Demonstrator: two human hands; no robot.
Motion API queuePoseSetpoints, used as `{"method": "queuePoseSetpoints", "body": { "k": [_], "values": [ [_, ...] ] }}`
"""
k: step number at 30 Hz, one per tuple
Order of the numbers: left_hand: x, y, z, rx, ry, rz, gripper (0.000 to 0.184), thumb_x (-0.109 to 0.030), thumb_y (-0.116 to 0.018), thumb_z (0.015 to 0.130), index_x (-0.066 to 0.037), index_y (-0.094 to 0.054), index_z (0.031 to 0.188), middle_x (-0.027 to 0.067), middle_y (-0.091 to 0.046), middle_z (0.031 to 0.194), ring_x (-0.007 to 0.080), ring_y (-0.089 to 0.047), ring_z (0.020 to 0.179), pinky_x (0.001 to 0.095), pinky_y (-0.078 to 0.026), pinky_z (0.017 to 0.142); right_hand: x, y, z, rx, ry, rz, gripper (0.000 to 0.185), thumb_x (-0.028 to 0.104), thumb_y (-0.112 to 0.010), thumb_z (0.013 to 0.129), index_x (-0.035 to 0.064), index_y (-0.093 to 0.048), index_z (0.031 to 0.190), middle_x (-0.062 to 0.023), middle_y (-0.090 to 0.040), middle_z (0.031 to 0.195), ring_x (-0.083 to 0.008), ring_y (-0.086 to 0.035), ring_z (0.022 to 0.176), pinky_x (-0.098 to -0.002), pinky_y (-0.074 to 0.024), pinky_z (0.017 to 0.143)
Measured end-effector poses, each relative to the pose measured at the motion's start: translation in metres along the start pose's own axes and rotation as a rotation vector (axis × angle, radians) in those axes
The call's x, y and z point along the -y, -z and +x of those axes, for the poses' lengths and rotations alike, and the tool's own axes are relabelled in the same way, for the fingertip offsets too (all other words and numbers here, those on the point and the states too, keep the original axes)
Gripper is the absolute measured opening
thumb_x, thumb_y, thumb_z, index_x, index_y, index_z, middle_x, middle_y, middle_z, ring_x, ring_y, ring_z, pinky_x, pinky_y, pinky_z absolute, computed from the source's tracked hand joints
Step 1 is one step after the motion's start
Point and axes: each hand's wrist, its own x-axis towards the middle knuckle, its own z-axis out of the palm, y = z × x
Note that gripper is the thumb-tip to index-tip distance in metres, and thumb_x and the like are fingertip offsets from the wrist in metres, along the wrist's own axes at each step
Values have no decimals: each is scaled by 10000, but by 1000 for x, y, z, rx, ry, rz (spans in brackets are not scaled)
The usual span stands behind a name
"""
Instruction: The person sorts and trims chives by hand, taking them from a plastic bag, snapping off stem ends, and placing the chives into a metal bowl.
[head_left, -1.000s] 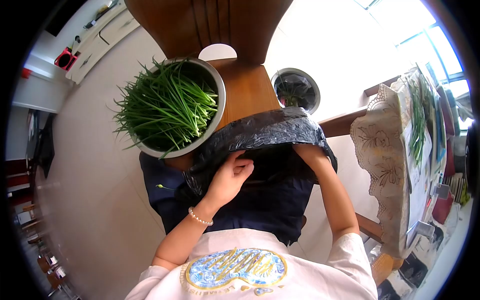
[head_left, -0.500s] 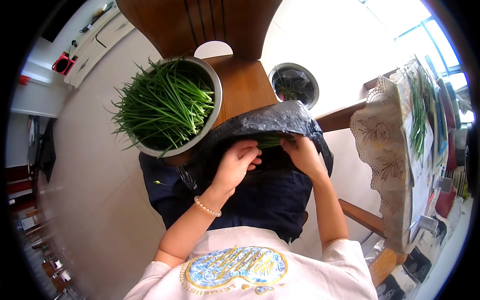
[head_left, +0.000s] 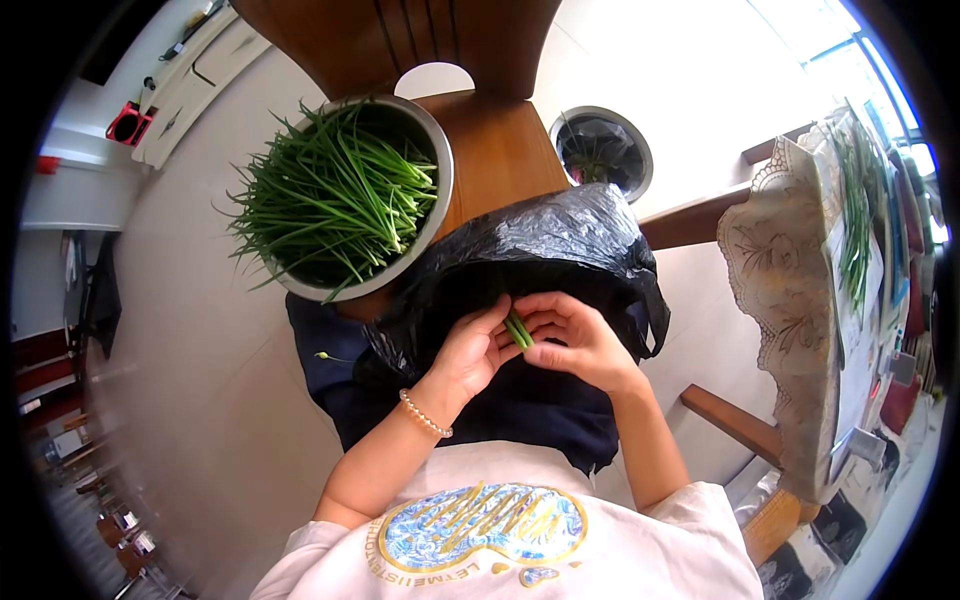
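A short bunch of green chive stalks (head_left: 518,330) shows between my two hands, its pale cut ends pointing toward me. My left hand (head_left: 468,352) grips it from the left, thumb on top. On the other side, my right hand (head_left: 585,348) has its thumb by the stalk ends and its fingers curled round them. Both hands are at the mouth of a black plastic bag (head_left: 560,230) on my lap, whose inside is dark. Beyond it to the left, a metal bowl (head_left: 440,150) holds a heap of long chives (head_left: 340,200).
The bowl rests on a wooden chair (head_left: 495,150). On the floor behind stands a metal bin (head_left: 645,165) lined with dark plastic. At the right is a table with a lace cloth (head_left: 785,240) and more green stalks (head_left: 856,235). A budded stem (head_left: 330,357) lies on my trousers.
Both hands have come back toward me out of the bag's mouth and closer together. Chive stalk ends now show between them. The bag's upper edge has shifted.
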Motion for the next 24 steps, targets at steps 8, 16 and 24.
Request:
{"method": "queuePoseSetpoints", "body": {
  "k": [8,16,24],
  "values": [
    [8,9,11,-37,24,-76,238,-243,-532,863,-79,-546,1033,36,-574,1001,131,-534,953,301,-443,834,-12,-9,18,-314,59,-220,437,108,-657,753,-14,-472,1129,-80,-554,809,-129,-551,713,-251,-468,638],
    [-2,6,1,-17,29,-173,213,-149,-497,868,-25,-506,1042,90,-559,1004,193,-535,961,322,-438,879,-21,1,34,-424,-50,-64,210,98,-591,789,-61,-572,926,-80,-584,723,-117,-541,629,-250,-451,582],
    [2,10,15,-65,29,-161,160,-85,-528,838,-1,-530,974,106,-563,950,210,-543,896,330,-461,850,-20,9,24,-362,-54,-105,294,70,-607,731,-109,-535,953,-143,-591,802,-168,-567,701,-264,-463,622]
  ]
}}
